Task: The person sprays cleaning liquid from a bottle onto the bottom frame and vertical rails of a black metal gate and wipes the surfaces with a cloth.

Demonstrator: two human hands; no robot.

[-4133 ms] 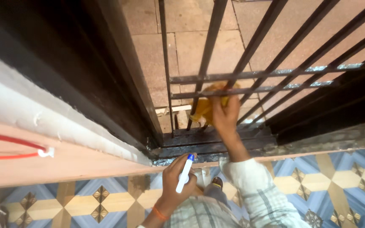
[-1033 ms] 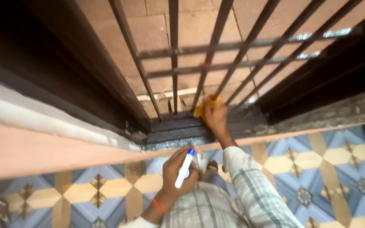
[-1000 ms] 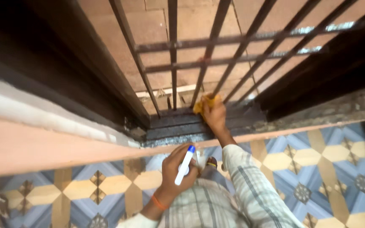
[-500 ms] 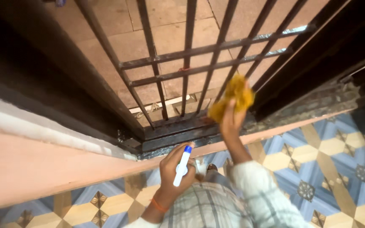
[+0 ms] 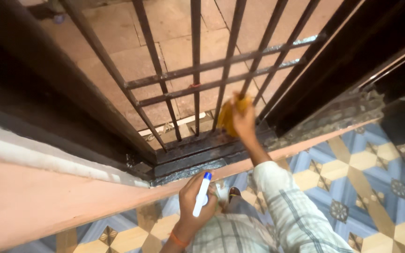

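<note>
My right hand (image 5: 244, 122) grips a crumpled yellow cloth (image 5: 227, 117) and presses it against the lower part of a dark metal grille gate (image 5: 196, 70), just above its bottom rail (image 5: 198, 145). My left hand (image 5: 195, 202) is held close to my body over the patterned floor, closed around a white spray bottle with a blue tip (image 5: 201, 194). A plaid sleeve covers my right forearm. An orange band sits on my left wrist.
A dark door frame (image 5: 38, 89) runs along the left and another dark frame (image 5: 352, 51) along the right. A pink threshold strip (image 5: 71, 197) crosses below the gate. Blue and cream patterned tiles (image 5: 362, 164) lie under me; reddish paving (image 5: 174, 28) lies beyond the bars.
My right hand lifted the yellow cloth off the bottom rail, raised it toward the right bars, then brought it down again onto the lower bars. The left hand kept the spray bottle still.
</note>
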